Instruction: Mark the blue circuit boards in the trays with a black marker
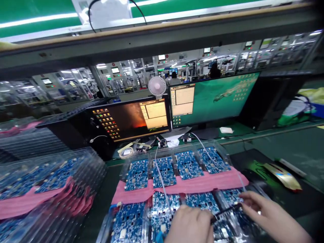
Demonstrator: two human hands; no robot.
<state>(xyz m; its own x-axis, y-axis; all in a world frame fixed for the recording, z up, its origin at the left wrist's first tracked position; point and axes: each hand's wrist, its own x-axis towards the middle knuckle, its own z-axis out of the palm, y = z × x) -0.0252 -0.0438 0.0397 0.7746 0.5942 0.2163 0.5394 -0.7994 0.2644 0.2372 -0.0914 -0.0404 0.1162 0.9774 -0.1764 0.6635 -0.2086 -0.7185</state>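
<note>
Rows of machines, lit screens and a few people [214, 71] fill the big room behind, and a long, thick beam [152, 42] runs across above my green worktop [286, 148]. Two big screens stand side by side: the left screen [129, 118] has an orange glow, and the right screen [212, 98] is green. To my left is a tall pile of clear trays [87, 194], with pink strips poking out. In front of me is a clear tray [174, 147] full of blue boards [188, 163]. One wide pink strip [192, 183] lies across the middle and hides some of them. Two white cords [159, 172] hang down over the boards and get in the way. On the right, a shiny gold mouse [283, 177] sits on a dark mat [298, 202]. A small round fan [157, 86] sits on top of the left screen. Below that screen is a roll of tape [126, 153], and a little white box [226, 130] is under the right one. My right grip [264, 210] pinches one end of a thin black stick [226, 212] over the front boards. The other end meets my curled left grip [191, 225], but I can't tell if those fingers press on it.
</note>
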